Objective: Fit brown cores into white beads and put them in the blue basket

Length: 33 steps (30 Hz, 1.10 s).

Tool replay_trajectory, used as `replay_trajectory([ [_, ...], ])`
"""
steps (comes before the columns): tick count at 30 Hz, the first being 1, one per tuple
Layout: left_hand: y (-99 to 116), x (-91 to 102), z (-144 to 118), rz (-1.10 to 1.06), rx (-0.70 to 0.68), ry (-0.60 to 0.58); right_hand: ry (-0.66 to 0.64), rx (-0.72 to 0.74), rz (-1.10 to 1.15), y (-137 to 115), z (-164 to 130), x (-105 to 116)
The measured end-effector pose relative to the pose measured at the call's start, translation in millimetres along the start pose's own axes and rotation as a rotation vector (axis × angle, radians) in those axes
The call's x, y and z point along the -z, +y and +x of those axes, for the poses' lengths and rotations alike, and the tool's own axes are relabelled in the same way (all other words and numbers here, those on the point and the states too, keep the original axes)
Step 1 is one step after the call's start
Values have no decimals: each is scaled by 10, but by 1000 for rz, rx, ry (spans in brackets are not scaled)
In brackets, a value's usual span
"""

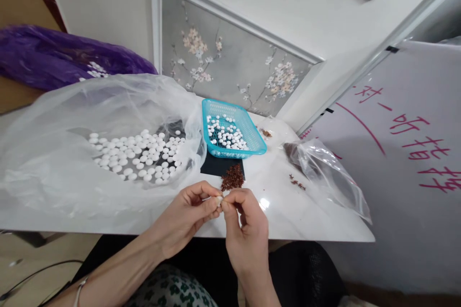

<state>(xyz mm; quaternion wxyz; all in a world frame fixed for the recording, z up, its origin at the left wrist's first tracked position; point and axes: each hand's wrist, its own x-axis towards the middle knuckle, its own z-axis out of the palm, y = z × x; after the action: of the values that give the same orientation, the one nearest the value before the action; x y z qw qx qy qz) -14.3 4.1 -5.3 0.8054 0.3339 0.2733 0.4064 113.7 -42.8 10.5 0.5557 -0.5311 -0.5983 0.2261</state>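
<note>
Near the table's front edge, my left hand (197,205) pinches a small white round piece (219,200) between thumb and fingertips. My right hand (245,213) meets it there, thumb and forefinger closed at the piece's right side; anything tiny between them is too small to make out. Just beyond my fingertips is a heap of small reddish-brown bits (232,177) on a black sheet (212,167). Behind that stands a blue plastic basket (257,141) with several white round pieces in it. To the left, a clear plastic bag (65,168) lies spread open, holding many similar white pieces (144,151).
A purple plastic bag (46,55) with white pieces lies at the far left. On the right, a clear bag (331,172) with brown contents lies near some loose brown bits (297,182). A whiteboard (396,153) with red writing borders the white table (317,223); a panelled wall rises behind.
</note>
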Motion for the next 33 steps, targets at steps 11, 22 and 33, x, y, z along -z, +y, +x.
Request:
replay_trajectory([
  [11, 62, -58, -22, -27, 38, -71, -340, -48, 74, -35, 85, 250],
  [22, 42, -58, 6, 19, -15, -87, -257, -19, -7, -51, 24, 159],
  [33, 23, -62, -8, 81, -47, -70, -207, 46, -32, 15, 20, 101],
])
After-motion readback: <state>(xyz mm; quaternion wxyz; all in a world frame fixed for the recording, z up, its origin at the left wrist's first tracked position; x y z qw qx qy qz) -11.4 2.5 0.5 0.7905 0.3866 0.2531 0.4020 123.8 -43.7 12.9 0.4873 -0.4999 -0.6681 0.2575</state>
